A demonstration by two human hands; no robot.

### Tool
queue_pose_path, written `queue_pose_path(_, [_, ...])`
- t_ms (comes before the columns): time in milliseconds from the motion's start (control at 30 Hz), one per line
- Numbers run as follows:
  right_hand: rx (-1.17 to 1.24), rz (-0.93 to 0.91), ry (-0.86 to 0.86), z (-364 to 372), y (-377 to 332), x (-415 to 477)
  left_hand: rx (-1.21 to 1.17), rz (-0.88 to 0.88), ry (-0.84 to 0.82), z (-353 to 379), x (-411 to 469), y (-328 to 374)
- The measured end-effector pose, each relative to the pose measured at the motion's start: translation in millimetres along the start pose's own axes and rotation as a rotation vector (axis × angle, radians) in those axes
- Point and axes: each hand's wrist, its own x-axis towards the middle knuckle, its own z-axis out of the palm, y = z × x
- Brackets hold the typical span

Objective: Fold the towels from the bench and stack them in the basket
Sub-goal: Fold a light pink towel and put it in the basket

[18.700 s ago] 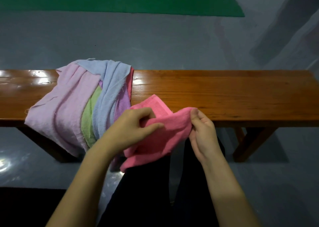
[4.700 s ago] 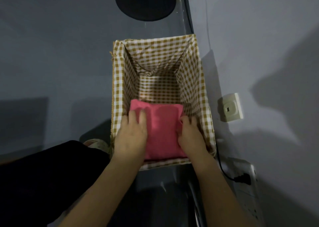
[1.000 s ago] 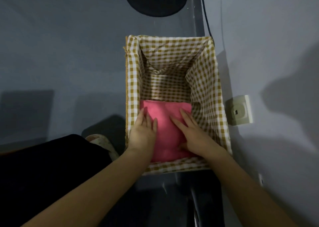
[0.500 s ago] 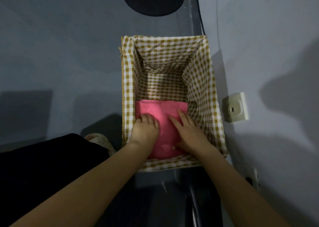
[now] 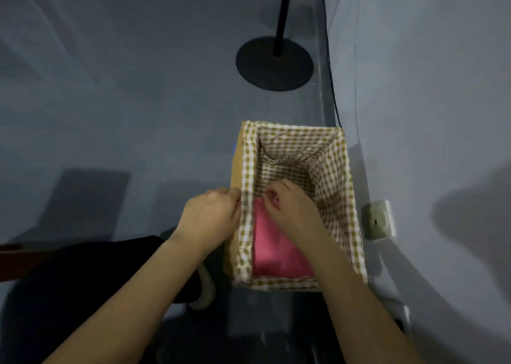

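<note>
At the far left, a dark trouser leg [image 5: 91, 275] fills the lower corner of the grey floor [image 5: 110, 101]. The left hand [image 5: 211, 215] sits outside the basket [image 5: 247, 197], against its left wall, fingers curled onto the gingham-lined rim; whether it truly grips the rim cannot be told. Inside, the pink towel [image 5: 272, 253] lies folded flat on the basket's bottom, against the near wall and the left wall. The right hand [image 5: 290, 209] hovers over the towel's far edge, fingers loosely curled inward, and whether they pinch the cloth is unclear. Beyond the basket's far edge stands a black round stand base [image 5: 273, 63] with its pole. Right of the basket, a wall socket [image 5: 380, 220] sits low on the wall.
</note>
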Motion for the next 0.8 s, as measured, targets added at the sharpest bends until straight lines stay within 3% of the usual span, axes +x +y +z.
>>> queue_pose_path(300, [-0.012, -0.300, -0.034, 10.0, -174.9, 9.6, 0.071, -0.316, 0.179, -106.8, -108.8, -114.5])
queue_pose_path(533, [0.004, -0.694, -0.212, 51.8, -348.7, -0.3, 0.160, -0.633, 0.246, -168.0, -255.3, -196.5])
queue_pose_path(800, [0.007, -1.114, -0.493, 107.8, -509.0, -93.5, 0.196, -1.133, 0.322, -194.7, -439.5, -209.9])
